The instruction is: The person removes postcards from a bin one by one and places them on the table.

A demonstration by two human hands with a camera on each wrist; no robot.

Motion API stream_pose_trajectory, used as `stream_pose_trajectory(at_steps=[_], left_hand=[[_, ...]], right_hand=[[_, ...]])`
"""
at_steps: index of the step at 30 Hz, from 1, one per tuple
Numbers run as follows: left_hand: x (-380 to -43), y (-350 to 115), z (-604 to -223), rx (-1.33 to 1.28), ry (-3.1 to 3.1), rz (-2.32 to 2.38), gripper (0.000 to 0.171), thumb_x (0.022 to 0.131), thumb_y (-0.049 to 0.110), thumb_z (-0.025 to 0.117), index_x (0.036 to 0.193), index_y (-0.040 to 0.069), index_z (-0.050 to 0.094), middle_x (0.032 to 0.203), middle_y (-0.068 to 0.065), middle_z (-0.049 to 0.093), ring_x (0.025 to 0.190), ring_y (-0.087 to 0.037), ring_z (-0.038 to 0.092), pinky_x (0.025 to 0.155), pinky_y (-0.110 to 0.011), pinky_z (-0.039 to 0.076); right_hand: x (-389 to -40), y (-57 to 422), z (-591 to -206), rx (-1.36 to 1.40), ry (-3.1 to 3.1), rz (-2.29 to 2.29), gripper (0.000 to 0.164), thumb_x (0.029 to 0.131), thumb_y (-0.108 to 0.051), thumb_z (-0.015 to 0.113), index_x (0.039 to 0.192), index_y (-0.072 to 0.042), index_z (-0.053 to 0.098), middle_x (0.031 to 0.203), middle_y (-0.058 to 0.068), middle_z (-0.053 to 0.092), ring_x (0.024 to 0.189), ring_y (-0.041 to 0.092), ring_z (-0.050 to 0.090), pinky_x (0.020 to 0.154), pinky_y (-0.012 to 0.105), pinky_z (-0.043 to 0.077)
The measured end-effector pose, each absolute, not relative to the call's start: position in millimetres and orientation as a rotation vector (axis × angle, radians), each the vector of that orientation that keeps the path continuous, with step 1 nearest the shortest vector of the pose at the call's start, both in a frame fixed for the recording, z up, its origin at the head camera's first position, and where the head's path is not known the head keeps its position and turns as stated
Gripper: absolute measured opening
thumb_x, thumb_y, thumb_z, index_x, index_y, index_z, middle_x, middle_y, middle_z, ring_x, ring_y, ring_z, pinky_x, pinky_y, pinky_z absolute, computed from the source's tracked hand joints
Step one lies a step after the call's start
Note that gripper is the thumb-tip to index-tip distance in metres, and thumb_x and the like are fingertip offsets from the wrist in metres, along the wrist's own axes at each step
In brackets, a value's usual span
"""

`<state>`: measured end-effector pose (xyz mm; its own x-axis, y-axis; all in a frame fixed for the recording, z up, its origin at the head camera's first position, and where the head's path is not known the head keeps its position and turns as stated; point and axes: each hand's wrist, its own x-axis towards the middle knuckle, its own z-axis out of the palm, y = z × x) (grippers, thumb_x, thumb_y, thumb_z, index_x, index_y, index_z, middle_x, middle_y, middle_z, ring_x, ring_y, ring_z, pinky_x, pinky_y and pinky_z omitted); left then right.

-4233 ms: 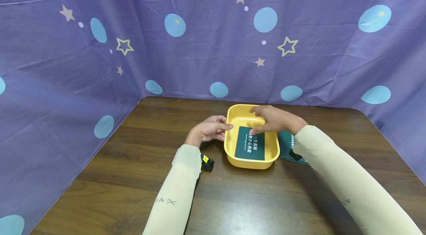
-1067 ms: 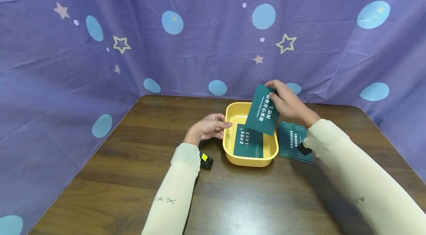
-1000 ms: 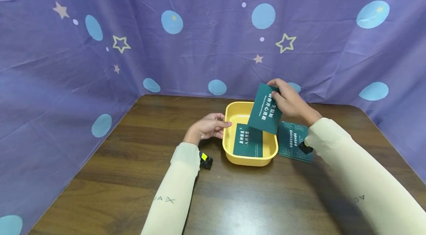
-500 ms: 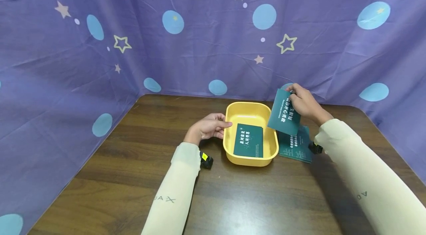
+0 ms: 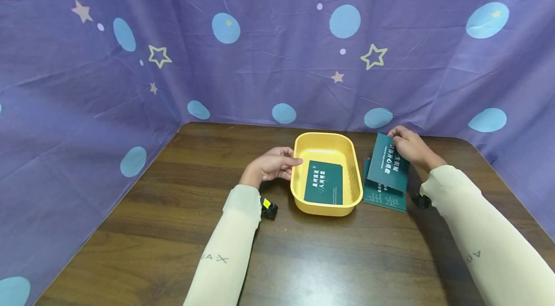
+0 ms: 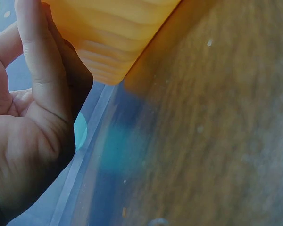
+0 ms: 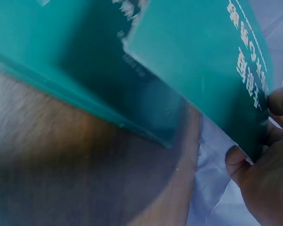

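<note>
A yellow plastic bin stands mid-table, and my left hand grips its left wall, thumb over the rim. The left wrist view shows the bin's ribbed outer side by the fingers. Inside the bin lies a dark green notebook with white Chinese lettering. To the right, my right hand pinches another green notebook by its far right corner. This notebook hangs tilted above a stack of green notebooks, partly hiding it. The right wrist view shows a gap between the held notebook and the stack.
Brown wood-grain table extends in front of the bin and to both sides. A purple curtain with stars and blue ovals hangs behind and at the left. Black wrist cameras sit at both wrists.
My right hand has lifted a notebook out of the bin and carried it right, then lower over the stack. Another notebook now shows in the bin. My left hand keeps its grip.
</note>
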<state>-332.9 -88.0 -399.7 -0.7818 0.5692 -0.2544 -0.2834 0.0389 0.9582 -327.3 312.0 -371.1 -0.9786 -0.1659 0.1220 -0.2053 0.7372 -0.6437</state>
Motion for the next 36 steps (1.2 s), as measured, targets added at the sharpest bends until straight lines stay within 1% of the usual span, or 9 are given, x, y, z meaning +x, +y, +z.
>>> stream_pose_trajectory(at_steps=[6, 10, 13, 15, 19, 22, 24, 28, 36], left_hand=[[-335, -87, -402, 0.293, 1.718, 1.807, 0.023, 0.096, 0.006, 0.062, 0.108, 0.000, 0.044, 0.080, -0.016, 0.061, 0.057, -0.018, 0.064, 0.054, -0.028, 0.059], [-335, -88, -402, 0.302, 1.719, 1.809, 0.024, 0.096, 0.006, 0.062, 0.109, -0.001, 0.044, 0.079, -0.016, 0.061, 0.056, -0.017, 0.063, 0.053, -0.027, 0.059], [-334, -88, -402, 0.304, 1.717, 1.809, 0.024, 0.096, 0.006, 0.062, 0.109, -0.001, 0.043, 0.079, -0.015, 0.061, 0.056, -0.017, 0.062, 0.053, -0.027, 0.059], [-334, -88, -402, 0.306, 1.720, 1.804, 0.024, 0.096, 0.006, 0.062, 0.109, 0.000, 0.043, 0.079, -0.015, 0.061, 0.056, -0.016, 0.062, 0.053, -0.026, 0.059], [-333, -87, -401, 0.306, 1.720, 1.804, 0.023, 0.096, 0.006, 0.062, 0.108, 0.000, 0.043, 0.080, -0.015, 0.061, 0.056, -0.017, 0.062, 0.053, -0.026, 0.059], [-333, -87, -400, 0.300, 1.718, 1.806, 0.022, 0.096, 0.006, 0.062, 0.108, 0.000, 0.044, 0.080, -0.016, 0.061, 0.056, -0.017, 0.062, 0.053, -0.026, 0.059], [-333, -87, -400, 0.298, 1.721, 1.804, 0.023, 0.096, 0.006, 0.062, 0.108, 0.000, 0.044, 0.080, -0.016, 0.061, 0.056, -0.017, 0.062, 0.053, -0.026, 0.059], [-333, -87, -400, 0.293, 1.722, 1.803, 0.023, 0.096, 0.006, 0.062, 0.108, -0.001, 0.044, 0.082, -0.017, 0.061, 0.057, -0.018, 0.062, 0.054, -0.027, 0.059], [-333, -88, -401, 0.298, 1.728, 1.801, 0.024, 0.095, 0.006, 0.062, 0.108, -0.001, 0.044, 0.079, -0.015, 0.062, 0.056, -0.017, 0.062, 0.053, -0.027, 0.059]], right_hand=[[-325, 312, -377, 0.368, -3.021, 1.051, 0.023, 0.099, -0.008, 0.031, 0.112, -0.001, 0.048, 0.103, 0.018, 0.049, 0.090, 0.029, 0.048, 0.070, 0.033, 0.042], [-325, 308, -382, 0.429, -3.085, 1.001, 0.019, 0.098, -0.007, 0.034, 0.109, -0.002, 0.049, 0.098, 0.015, 0.050, 0.086, 0.026, 0.048, 0.067, 0.031, 0.040], [-326, 305, -386, 0.464, -3.124, 0.963, 0.016, 0.096, -0.010, 0.042, 0.109, -0.002, 0.050, 0.098, 0.014, 0.053, 0.086, 0.026, 0.049, 0.068, 0.031, 0.041], [-328, 304, -388, 0.476, -3.157, 0.934, 0.019, 0.095, -0.014, 0.051, 0.110, -0.003, 0.050, 0.102, 0.013, 0.055, 0.089, 0.026, 0.050, 0.071, 0.032, 0.042], [-329, 303, -391, 0.553, -3.201, 0.877, 0.035, 0.089, -0.024, 0.066, 0.112, -0.003, 0.051, 0.108, 0.014, 0.058, 0.096, 0.027, 0.051, 0.081, 0.038, 0.044], [-329, 305, -391, 0.601, -3.207, 0.895, 0.044, 0.085, -0.029, 0.074, 0.112, -0.002, 0.052, 0.107, 0.015, 0.058, 0.099, 0.028, 0.050, 0.086, 0.043, 0.044], [-328, 306, -392, 0.619, -3.199, 0.915, 0.048, 0.082, -0.031, 0.078, 0.111, -0.001, 0.054, 0.105, 0.014, 0.057, 0.098, 0.028, 0.049, 0.087, 0.043, 0.044], [-328, 309, -393, 0.639, -3.181, 0.933, 0.051, 0.080, -0.034, 0.081, 0.109, -0.001, 0.056, 0.101, 0.014, 0.054, 0.095, 0.027, 0.049, 0.084, 0.039, 0.044], [-327, 308, -395, 0.634, -3.174, 0.968, 0.047, 0.078, -0.030, 0.083, 0.106, -0.001, 0.057, 0.098, 0.013, 0.054, 0.091, 0.025, 0.048, 0.080, 0.035, 0.043]])
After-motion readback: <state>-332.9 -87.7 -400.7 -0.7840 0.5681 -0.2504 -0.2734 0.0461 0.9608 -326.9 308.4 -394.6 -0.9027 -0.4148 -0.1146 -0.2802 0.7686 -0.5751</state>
